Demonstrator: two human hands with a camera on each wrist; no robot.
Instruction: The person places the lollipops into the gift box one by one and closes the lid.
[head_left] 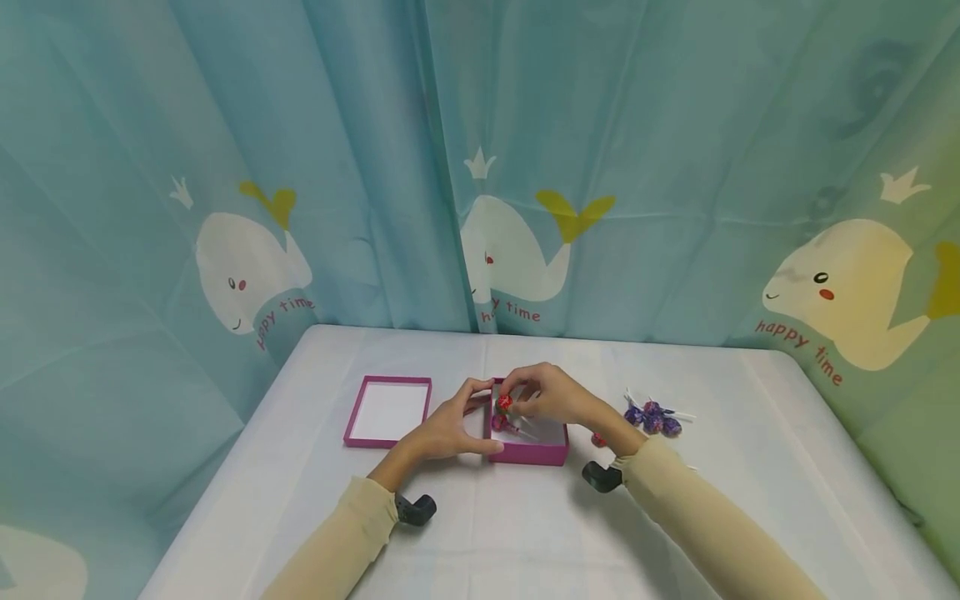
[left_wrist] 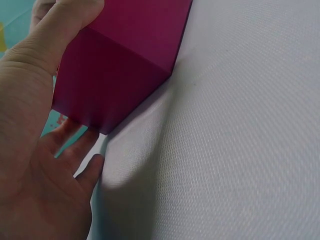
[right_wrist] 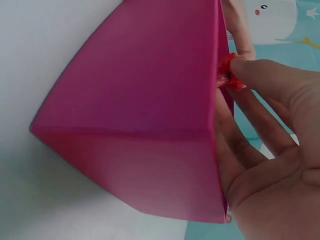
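Note:
A magenta box with a pale inside (head_left: 529, 454) stands open on the table. My left hand (head_left: 447, 427) grips its left side, thumb at the front corner and fingers at the back; the left wrist view shows that thumb on the magenta wall (left_wrist: 115, 80). Over the box's left part, my right hand (head_left: 553, 395) pinches a red-wrapped lollipop (head_left: 504, 403), whose red wrapper (right_wrist: 230, 72) shows past the box rim in the right wrist view. A pinkish-red lollipop (head_left: 499, 422) lies inside the box.
Left of the box lies a shallow magenta-rimmed lid (head_left: 388, 412). Several purple-wrapped lollipops (head_left: 653, 418) lie to the right, and a red one (head_left: 598, 439) sits beside my right forearm. A curtain with whales (head_left: 517, 250) hangs behind the table.

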